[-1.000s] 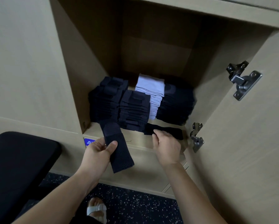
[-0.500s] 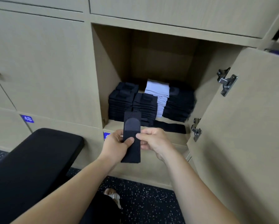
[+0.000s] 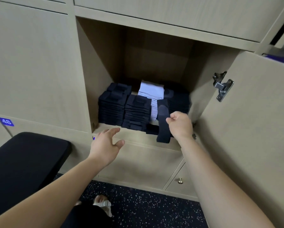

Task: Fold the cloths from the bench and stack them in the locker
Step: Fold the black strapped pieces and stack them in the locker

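Inside the locker point(image 3: 95, 63), folded cloths sit in piles: dark piles point(image 3: 111, 107) left and right, a white pile point(image 3: 152, 91) between. Most of the job looks done. The right hand point(image 3: 180, 124) pinches one long dark cloth point(image 3: 162, 125) that hangs at the locker's front edge, not yet on a pile. A flat dark cloth point(image 3: 152, 130) lies on the locker's floor behind it. The left hand point(image 3: 105, 143) is wide open and holds nothing. No cloths show on the black tabletop point(image 3: 22, 162), near left. The open door point(image 3: 245, 129) stands close on the right.

Bench point(image 3: 26, 162) cut by left edge; blue label point(image 3: 93, 138) behind left hand point(image 3: 105, 145); shelf cloth point(image 3: 152, 129) partly behind hanging cloth point(image 3: 163, 127)
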Demonstrator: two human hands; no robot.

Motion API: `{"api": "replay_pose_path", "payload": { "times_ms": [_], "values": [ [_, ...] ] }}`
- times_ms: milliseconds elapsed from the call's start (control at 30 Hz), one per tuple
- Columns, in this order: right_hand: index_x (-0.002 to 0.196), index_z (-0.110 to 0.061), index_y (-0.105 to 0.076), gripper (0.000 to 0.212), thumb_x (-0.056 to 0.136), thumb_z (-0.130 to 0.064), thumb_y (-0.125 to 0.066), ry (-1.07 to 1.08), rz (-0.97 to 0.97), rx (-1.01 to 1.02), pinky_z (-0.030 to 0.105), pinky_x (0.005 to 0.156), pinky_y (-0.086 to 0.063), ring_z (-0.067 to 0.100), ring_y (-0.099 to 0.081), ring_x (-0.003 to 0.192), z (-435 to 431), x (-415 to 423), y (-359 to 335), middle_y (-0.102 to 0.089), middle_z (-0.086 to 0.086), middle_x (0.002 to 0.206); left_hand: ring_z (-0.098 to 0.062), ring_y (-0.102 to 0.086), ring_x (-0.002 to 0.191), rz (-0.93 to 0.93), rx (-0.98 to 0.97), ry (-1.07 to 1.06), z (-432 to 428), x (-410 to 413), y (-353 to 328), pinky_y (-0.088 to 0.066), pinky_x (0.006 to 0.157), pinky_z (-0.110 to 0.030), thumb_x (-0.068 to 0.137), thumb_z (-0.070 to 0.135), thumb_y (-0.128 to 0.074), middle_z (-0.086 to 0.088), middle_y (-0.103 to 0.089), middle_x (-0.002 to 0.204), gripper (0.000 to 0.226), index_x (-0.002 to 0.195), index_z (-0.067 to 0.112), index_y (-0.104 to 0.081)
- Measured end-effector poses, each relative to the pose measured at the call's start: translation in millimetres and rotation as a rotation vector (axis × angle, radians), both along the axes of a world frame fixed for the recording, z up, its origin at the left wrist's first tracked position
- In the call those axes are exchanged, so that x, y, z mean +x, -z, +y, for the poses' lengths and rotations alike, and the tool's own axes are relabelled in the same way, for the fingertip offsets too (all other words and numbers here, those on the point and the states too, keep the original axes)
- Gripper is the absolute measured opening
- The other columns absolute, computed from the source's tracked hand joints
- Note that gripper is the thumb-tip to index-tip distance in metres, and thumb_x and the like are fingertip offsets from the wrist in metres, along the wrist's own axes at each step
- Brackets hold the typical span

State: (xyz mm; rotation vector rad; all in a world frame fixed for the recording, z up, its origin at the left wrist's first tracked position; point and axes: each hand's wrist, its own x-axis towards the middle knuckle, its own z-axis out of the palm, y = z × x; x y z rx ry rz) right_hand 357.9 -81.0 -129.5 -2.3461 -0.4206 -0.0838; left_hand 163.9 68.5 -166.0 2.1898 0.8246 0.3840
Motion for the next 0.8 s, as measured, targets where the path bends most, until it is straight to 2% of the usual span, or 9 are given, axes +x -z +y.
{"api": "replay_pose_path", "payload": {
  "times_ms": [100,200,300,400,500,567,633,700,800],
  "values": [
    [0.097,-0.011,-0.062,0.013,0.094,-0.018,-0.052,0.091,-0.181,-0.212,0.031,0.066,-0.04,0.028,-0.053,0.08,3,26,-2,-0.066,0.008,0.093,-0.022,-0.042,0.131,0.043,0.098,0.04,4,17,9,-0.037,0.108,-0.039,0.093,0.033,-0.063,0.0,-0.053,0.139,0.053,0.143,0.023,-0.047],
    [0.108,-0.011,-0.057,0.015,0.096,-0.012,-0.048,0.078,-0.34,-0.445,0.031,0.064,-0.036,0.034,-0.062,0.088,10,47,5,-0.068,0.012,0.094,-0.021,-0.041,0.131,0.073,0.135,0.064,9,33,21,-0.036,0.107,-0.037,0.093,0.034,-0.061,0.002,-0.052,0.139,0.054,0.144,0.026,-0.044],
    [0.116,-0.009,-0.052,0.027,0.091,-0.001,-0.047,0.022,-0.454,-0.642,0.03,0.06,-0.034,0.032,-0.066,0.088,15,64,20,-0.068,0.01,0.095,-0.019,-0.04,0.132,0.097,0.165,0.08,15,48,34,-0.034,0.108,-0.035,0.094,0.036,-0.06,0.003,-0.051,0.141,0.055,0.145,0.027,-0.043],
    [0.117,-0.008,-0.053,0.03,0.089,0.0,-0.042,-0.046,-0.533,-0.723,0.03,0.06,-0.034,0.031,-0.067,0.091,21,68,44,-0.068,0.01,0.1,-0.017,-0.04,0.132,0.119,0.195,0.101,20,58,47,-0.032,0.108,-0.033,0.095,0.037,-0.059,0.005,-0.049,0.143,0.055,0.146,0.027,-0.041],
    [0.121,-0.01,-0.049,0.034,0.091,-0.002,-0.036,-0.133,-0.493,-0.8,0.031,0.063,-0.037,0.029,-0.066,0.097,25,68,71,-0.066,0.008,0.106,-0.016,-0.039,0.133,0.131,0.195,0.117,25,65,57,-0.03,0.108,-0.032,0.095,0.038,-0.058,0.006,-0.048,0.144,0.055,0.146,0.028,-0.041],
    [0.114,-0.01,-0.054,0.038,0.086,-0.002,-0.03,-0.149,-0.533,-0.829,0.029,0.063,-0.041,0.027,-0.065,0.094,28,65,85,-0.066,0.006,0.101,-0.016,-0.039,0.132,0.136,0.194,0.123,27,69,62,-0.031,0.109,-0.033,0.095,0.038,-0.058,0.007,-0.048,0.144,0.054,0.145,0.028,-0.042],
    [0.085,-0.009,-0.068,0.04,0.07,-0.006,-0.031,-0.134,-0.579,-0.844,0.024,0.05,-0.041,0.022,-0.065,0.066,35,58,91,-0.066,0.004,0.071,-0.016,-0.04,0.132,0.137,0.192,0.124,29,70,65,-0.031,0.109,-0.033,0.095,0.037,-0.058,0.007,-0.048,0.144,0.054,0.145,0.029,-0.042],
    [0.064,-0.01,-0.066,0.036,0.06,-0.008,-0.031,-0.165,-0.623,-0.773,0.02,0.042,-0.037,0.021,-0.058,0.047,37,59,105,-0.058,0.003,0.051,-0.016,-0.04,0.132,0.139,0.187,0.128,29,70,68,-0.032,0.109,-0.034,0.095,0.037,-0.058,0.007,-0.048,0.144,0.054,0.145,0.029,-0.042],
    [0.059,-0.01,-0.063,0.034,0.058,-0.006,-0.029,-0.196,-0.56,-0.747,0.02,0.042,-0.037,0.022,-0.058,0.048,31,55,116,-0.057,0.005,0.05,-0.016,-0.04,0.132,0.139,0.181,0.14,27,70,71,-0.033,0.11,-0.035,0.094,0.036,-0.059,0.007,-0.048,0.144,0.053,0.145,0.03,-0.043]
  ]
}}
